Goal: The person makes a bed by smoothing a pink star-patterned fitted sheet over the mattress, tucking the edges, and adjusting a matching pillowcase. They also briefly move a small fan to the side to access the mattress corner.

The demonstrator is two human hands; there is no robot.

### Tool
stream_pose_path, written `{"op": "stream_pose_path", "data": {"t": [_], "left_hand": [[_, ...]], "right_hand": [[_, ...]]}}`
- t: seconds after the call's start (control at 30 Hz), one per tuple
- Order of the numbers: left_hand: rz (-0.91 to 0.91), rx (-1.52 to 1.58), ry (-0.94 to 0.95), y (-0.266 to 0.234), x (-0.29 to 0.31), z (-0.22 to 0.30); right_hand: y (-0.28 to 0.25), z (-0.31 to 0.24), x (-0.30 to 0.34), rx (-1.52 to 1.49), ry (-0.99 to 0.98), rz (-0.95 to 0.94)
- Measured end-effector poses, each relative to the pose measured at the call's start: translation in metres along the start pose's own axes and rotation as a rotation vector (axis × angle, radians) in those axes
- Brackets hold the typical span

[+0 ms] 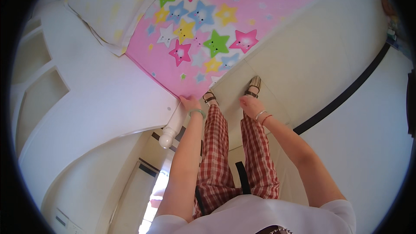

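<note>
A pink bedsheet (147,60) printed with smiling stars in several colours covers the bed. My left hand (190,103), with a green bangle at its wrist, is at the sheet's near corner beside the white bedpost (169,136); its fingers are closed on the sheet's edge. My right hand (251,106) hangs over the floor in front of my leg, apart from the sheet. Its fingers are curled in and nothing shows in them. A silver bracelet and a red string circle that wrist.
A pale pillow (112,11) lies at the bed's head, against a curved white headboard (108,91) with open shelves. Light tiled floor (312,52) stretches right of the bed to a black baseboard (346,97) and white wall. My sandalled feet stand close to the bed's side.
</note>
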State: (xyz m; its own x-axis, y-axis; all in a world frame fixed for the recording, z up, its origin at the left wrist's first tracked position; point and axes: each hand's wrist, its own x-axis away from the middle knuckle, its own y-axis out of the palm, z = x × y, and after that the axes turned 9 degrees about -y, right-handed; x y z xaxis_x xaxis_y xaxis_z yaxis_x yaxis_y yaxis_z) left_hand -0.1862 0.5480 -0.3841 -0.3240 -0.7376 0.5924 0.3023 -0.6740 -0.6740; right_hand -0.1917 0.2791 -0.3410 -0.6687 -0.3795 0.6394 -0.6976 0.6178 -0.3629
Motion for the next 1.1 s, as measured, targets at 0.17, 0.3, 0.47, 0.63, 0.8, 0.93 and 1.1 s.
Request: {"op": "stream_pose_path", "data": {"t": [0.17, 0.3, 0.47, 0.63, 0.8, 0.93, 1.1], "left_hand": [[-0.05, 0.354, -0.188, 0.011, -0.054, -0.021], [-0.343, 0.455, -0.467, -0.029, -0.123, -0.036], [-0.481, 0.558, -0.612, 0.009, -0.091, -0.005], [0.072, 0.279, -0.094, 0.0, -0.085, -0.048], [0.036, 0.291, -0.312, 0.017, -0.097, -0.062], [-0.308, 0.009, -0.537, -0.014, -0.099, -0.016], [-0.107, 0.013, -0.375, -0.043, -0.072, -0.016]], "right_hand": [[0.02, -0.035, -0.025, -0.163, -0.094, 0.074], [0.028, -0.055, -0.025, -0.178, -0.031, 0.005], [0.011, -0.02, 0.005, -0.178, 0.047, 0.074], [-0.003, -0.017, 0.012, -0.032, 0.124, -0.063], [-0.033, -0.053, -0.035, 0.262, -0.243, 0.284], [-0.083, -0.062, -0.07, 0.511, -0.129, 0.178], [-0.086, -0.022, -0.038, 0.179, 0.126, -0.218]]}}
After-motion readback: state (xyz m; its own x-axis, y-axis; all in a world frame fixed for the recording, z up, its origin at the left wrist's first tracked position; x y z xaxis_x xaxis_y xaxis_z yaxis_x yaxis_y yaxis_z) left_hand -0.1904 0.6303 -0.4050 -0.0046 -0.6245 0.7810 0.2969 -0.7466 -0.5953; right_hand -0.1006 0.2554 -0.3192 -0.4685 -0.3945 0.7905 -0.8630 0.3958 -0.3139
